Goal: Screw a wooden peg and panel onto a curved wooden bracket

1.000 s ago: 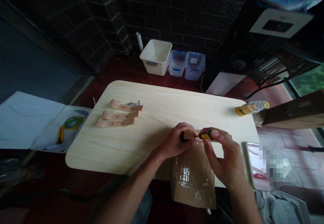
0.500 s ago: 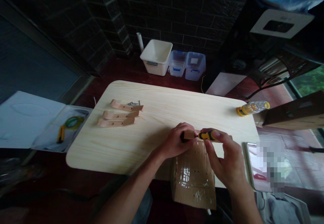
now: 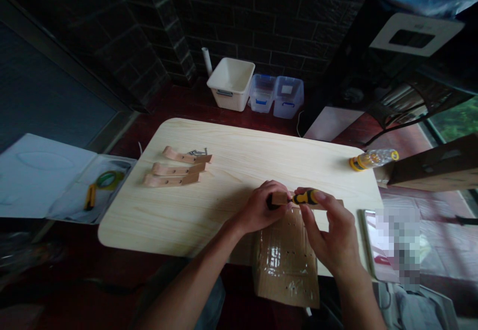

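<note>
Yellow and black, the stubby handle of the screwdriver (image 3: 306, 197) sits between the thumb and fingers of the right hand (image 3: 334, 225), which is closed on it. Its thin dark shaft points left, towards the squared, light-brown end of a wooden piece (image 3: 279, 198). The left hand (image 3: 267, 208) is clamped around this piece, hiding most of its length; a dark patch shows beside the squared end. Both are over the near side of the counter (image 3: 239, 146), right of its middle.

Just below the hands, a brown cardboard sheet (image 3: 287, 275) reaches past the near edge, glossy with clear tape and marked with small dark holes.

Farther left on the pale wood-grain top lie three wooden strips (image 3: 175, 169), light brown and smooth, each with a curved left end and dark holes along its face. Silver screws (image 3: 197, 153) lie in a small heap against the farthest strip. Near the right end, a clear bottle-shaped case (image 3: 374, 159) with yellow ends lies on its side.

Beyond the left edge, an open white box (image 3: 70, 190) holds a tape roll (image 3: 108, 179) and a yellow cutter (image 3: 90, 197).
</note>
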A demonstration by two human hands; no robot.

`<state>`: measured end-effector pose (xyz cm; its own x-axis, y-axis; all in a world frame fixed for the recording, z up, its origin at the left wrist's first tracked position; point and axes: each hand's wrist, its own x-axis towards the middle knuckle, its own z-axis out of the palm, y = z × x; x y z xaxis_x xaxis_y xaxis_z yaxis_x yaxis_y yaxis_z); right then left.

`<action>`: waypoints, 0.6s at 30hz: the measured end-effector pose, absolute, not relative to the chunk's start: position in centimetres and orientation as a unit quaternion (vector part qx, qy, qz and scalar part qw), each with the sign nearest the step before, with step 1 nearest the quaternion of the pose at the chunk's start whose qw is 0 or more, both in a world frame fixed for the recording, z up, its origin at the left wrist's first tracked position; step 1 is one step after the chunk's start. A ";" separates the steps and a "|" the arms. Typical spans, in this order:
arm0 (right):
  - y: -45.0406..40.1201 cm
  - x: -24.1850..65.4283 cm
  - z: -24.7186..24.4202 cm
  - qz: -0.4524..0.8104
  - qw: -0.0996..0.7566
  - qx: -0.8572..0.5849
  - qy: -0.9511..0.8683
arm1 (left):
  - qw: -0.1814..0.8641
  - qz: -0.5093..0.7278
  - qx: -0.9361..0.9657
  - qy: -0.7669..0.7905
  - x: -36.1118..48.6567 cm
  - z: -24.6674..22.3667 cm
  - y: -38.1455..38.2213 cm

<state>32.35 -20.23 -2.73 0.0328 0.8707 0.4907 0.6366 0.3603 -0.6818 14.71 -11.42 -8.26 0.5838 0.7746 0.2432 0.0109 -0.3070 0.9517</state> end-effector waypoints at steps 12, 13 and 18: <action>-20.2 32.0 -2.5 0.092 0.452 -0.558 -0.690 | 0.513 0.379 0.724 0.262 14.7 -8.5 -11.4; -20.2 32.0 -2.5 0.089 0.451 -0.556 -0.692 | 0.512 0.380 0.725 0.261 14.7 -8.5 -11.5; -20.3 32.0 -2.7 0.077 0.455 -0.548 -0.698 | 0.508 0.380 0.729 0.259 14.7 -8.5 -11.5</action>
<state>32.04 -20.25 -2.68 0.0135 0.8349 0.5502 0.6947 0.3879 -0.6057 14.66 -11.47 -8.51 0.5777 0.7626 0.2911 -0.0084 -0.3510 0.9363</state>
